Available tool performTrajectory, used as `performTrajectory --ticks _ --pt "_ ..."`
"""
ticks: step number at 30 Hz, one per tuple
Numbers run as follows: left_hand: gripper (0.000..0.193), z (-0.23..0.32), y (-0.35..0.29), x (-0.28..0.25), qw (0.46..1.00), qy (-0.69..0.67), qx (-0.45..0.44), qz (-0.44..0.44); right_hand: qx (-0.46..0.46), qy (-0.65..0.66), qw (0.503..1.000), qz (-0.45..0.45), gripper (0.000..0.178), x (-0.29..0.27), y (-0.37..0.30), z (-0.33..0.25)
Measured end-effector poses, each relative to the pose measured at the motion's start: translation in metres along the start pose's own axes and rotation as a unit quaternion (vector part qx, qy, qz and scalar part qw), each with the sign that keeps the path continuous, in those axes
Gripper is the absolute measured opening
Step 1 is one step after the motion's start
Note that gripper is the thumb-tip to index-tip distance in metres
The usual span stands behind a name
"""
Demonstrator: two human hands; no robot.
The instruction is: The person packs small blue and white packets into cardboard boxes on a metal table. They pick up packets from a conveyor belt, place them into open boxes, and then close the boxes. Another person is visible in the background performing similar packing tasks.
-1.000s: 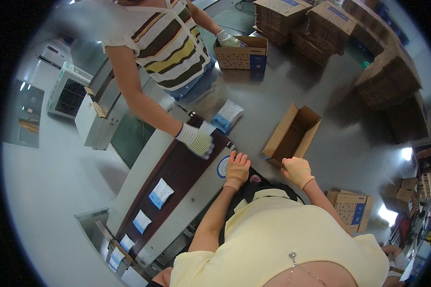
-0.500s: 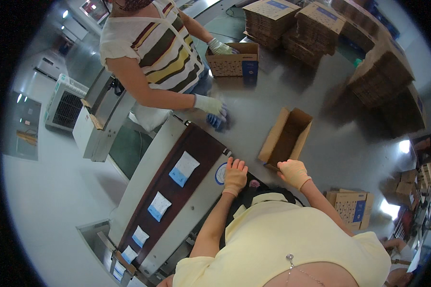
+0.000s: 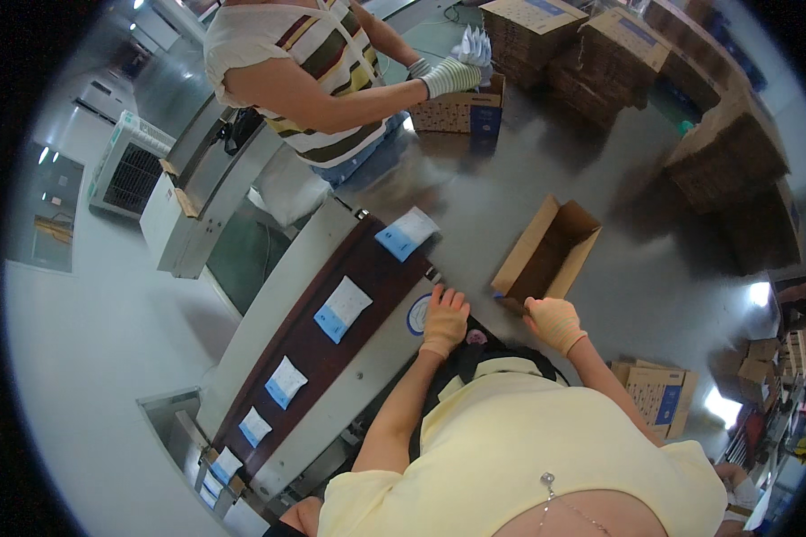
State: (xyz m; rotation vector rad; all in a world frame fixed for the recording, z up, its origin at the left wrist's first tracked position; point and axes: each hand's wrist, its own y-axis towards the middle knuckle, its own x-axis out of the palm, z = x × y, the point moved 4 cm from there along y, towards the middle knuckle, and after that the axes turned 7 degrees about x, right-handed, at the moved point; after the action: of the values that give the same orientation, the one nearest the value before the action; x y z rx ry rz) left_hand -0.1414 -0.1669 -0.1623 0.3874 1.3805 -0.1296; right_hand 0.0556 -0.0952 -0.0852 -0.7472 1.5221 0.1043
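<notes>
My left hand (image 3: 445, 320) lies on the side rail near the conveyor's end, fingers stretched and holding nothing. With fingers closed over its near edge, my right hand (image 3: 555, 324) grips an open cardboard box (image 3: 521, 259) that sits on the metal table; the part of its inside in view holds nothing. On the dark red conveyor belt (image 3: 327, 277), several white and blue packets (image 3: 343, 309) lie in a row. The foremost packet (image 3: 409, 233) overhangs the belt's end, by the table. Both my hands wear pale finger-less gloves or wraps.
Across the table a co-worker's gloved hand (image 3: 452, 79) holds a bunch of packets (image 3: 472, 46) over another carton (image 3: 457, 116). Flattened cartons (image 3: 533, 36) are stacked at the back and right. A folded carton (image 3: 658, 394) lies right of me.
The packets have travelled along the belt toward the table. The co-worker's hand has lifted a bunch from the table to the far carton. My hands have hardly moved.
</notes>
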Motion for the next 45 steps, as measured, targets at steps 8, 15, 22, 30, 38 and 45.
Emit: performTrajectory --ticks 8,15,22,30,38,45 --pt "0.017 -0.001 0.0 0.007 1.0 0.004 -0.004 -0.014 -0.007 0.004 1.0 0.006 0.022 -0.006 -0.001 -0.001" --pt "0.017 -0.001 -0.004 0.013 1.0 -0.011 -0.001 0.009 0.006 0.0 0.999 -0.033 0.021 -0.015 -0.001 -0.005" --pt "0.019 -0.004 -0.004 -0.004 0.994 -0.11 -0.009 0.016 0.014 -0.015 1.0 -0.017 0.023 -0.007 0.003 -0.004" --pt "0.028 -0.108 -0.084 -0.091 0.957 -0.156 -0.227 0.089 0.013 -0.011 1.0 -0.017 0.023 -0.015 0.003 -0.007" --pt "0.05 -0.23 -0.317 -0.156 0.78 0.062 -0.536 -0.316 0.007 -0.002 0.999 -0.049 0.021 -0.014 0.009 -0.006" --pt "0.035 -0.24 -0.229 -0.132 0.87 -0.005 -0.371 -0.324 0.01 0.04 0.997 -0.06 0.019 -0.019 0.012 -0.005"
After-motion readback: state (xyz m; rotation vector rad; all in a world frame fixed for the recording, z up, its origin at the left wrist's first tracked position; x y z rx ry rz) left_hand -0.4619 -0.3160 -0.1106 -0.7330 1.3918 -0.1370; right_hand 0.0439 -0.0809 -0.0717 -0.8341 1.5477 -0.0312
